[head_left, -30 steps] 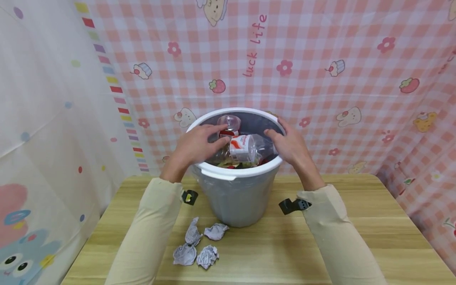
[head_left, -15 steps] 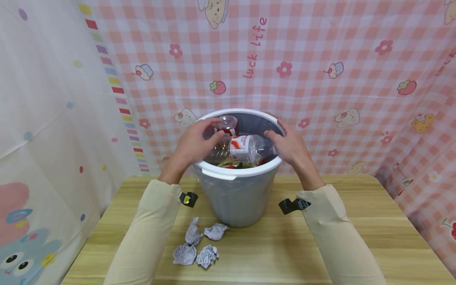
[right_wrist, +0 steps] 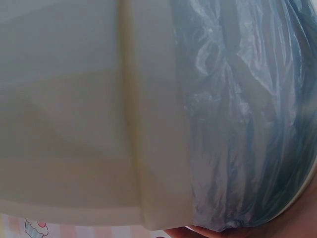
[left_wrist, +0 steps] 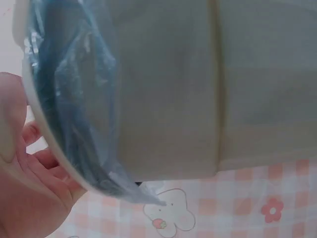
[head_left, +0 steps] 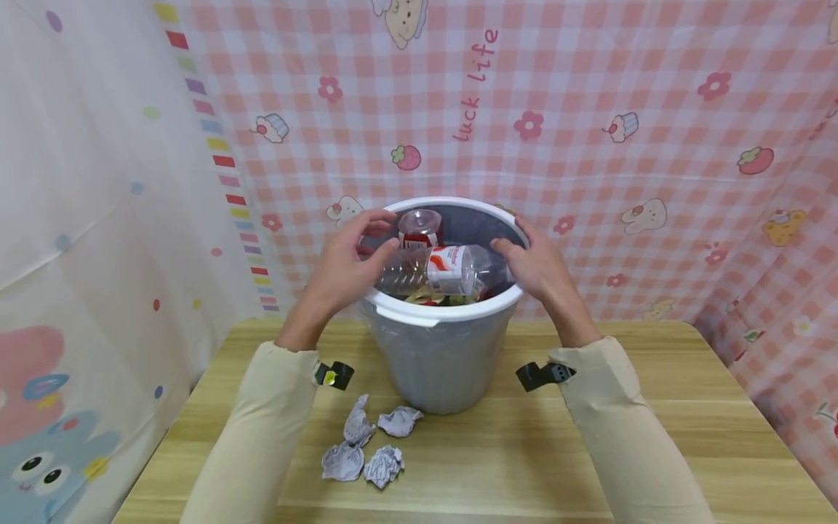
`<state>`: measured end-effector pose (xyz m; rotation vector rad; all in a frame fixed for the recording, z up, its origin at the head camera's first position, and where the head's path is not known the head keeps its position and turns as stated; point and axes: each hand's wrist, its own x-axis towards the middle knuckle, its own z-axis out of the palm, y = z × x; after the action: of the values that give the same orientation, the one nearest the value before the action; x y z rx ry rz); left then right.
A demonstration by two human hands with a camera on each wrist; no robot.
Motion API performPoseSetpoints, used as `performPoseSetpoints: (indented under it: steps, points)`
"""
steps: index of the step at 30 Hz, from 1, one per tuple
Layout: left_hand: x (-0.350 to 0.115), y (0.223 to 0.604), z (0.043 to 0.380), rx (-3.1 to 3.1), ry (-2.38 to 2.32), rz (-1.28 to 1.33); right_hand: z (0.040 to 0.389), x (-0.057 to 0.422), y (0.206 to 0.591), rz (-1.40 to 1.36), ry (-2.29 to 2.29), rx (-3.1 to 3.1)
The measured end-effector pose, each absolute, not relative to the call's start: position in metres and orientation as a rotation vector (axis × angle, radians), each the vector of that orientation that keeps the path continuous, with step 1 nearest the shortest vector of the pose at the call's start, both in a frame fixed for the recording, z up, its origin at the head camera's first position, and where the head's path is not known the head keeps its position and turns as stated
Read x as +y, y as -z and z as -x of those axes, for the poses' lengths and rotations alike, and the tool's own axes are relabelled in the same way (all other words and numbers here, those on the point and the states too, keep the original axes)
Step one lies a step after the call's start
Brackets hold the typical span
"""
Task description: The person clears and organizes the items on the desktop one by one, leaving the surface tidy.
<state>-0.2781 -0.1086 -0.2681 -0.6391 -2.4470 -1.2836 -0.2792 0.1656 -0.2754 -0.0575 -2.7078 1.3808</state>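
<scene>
A grey trash can (head_left: 441, 364) with a white rim (head_left: 435, 311) stands on the table. Inside it, a clear plastic bottle (head_left: 452, 269) with a white and orange label lies on its side, and a clear bottle with a red label (head_left: 420, 233) leans behind. Over the left side of the rim my left hand (head_left: 350, 258) hovers with loosely bent fingers, holding nothing. My right hand (head_left: 540, 266) grips the right rim, thumb on the inner side and fingers outside. Thin plastic liner (right_wrist: 233, 114) folds over the can's outside in the right wrist view.
Several crumpled paper balls (head_left: 384, 466) lie on the wooden table (head_left: 655, 429), in front of the can and to its left. A pink checked cloth (head_left: 576, 167) hangs close behind, and a white printed curtain (head_left: 98, 218) hangs at the left.
My left hand has drawn back leftward from over the bottles to the left rim, uncovering more of the lying bottle. My right hand has stayed on the rim.
</scene>
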Motion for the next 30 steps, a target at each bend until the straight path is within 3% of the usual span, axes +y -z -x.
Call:
performPoseSetpoints:
  steps: [16, 30]
  points:
    - [-0.136, 0.271, 0.250, -2.290, 1.317, 0.644, 0.278, 0.165, 0.276, 0.040, -1.380, -2.691]
    - [-0.166, 0.299, 0.229, -2.289, 1.317, 0.519, 0.280, 0.166, 0.277, 0.026, -1.392, -2.674]
